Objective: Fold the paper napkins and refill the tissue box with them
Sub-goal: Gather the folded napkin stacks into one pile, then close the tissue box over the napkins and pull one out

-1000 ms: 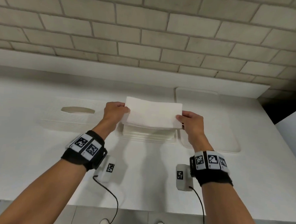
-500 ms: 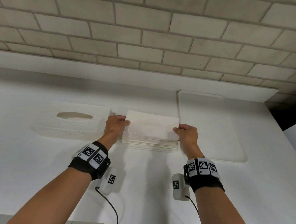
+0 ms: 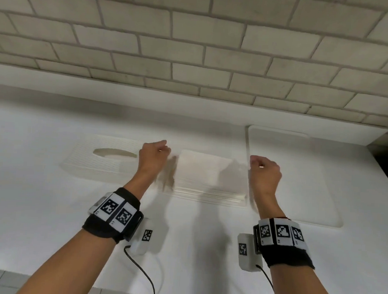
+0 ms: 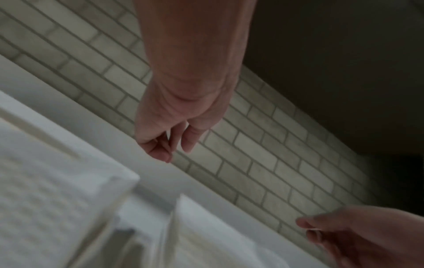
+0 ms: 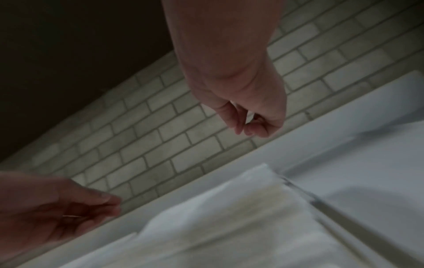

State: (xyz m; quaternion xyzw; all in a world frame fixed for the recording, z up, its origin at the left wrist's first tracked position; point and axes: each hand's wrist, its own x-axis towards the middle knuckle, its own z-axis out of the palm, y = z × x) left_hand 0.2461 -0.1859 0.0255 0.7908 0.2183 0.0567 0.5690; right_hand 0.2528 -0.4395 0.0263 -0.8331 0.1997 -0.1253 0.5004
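A stack of folded white napkins (image 3: 209, 177) lies on the white counter, between the tissue box (image 3: 102, 164) and a flat tray. The box is white and ribbed, with an oval slot in its top. My left hand (image 3: 160, 148) hovers above the stack's left edge, fingers loosely curled and holding nothing. My right hand (image 3: 258, 163) hovers above the stack's right edge, also loosely curled and holding nothing. The left wrist view shows the left hand (image 4: 174, 143) in the air over the box (image 4: 45, 190) and stack (image 4: 218, 235). The right wrist view shows the right hand (image 5: 245, 127) above the stack (image 5: 229, 217).
A flat white tray (image 3: 299, 175) lies right of the stack, touching it. A raised white ledge (image 3: 190, 106) and a brick wall (image 3: 194, 45) close off the back. The counter's front edge (image 3: 69, 282) runs below my forearms.
Both hands have let go of the napkins and risen off the stack, moving slightly apart. The napkins they held now lie on top of the stack.
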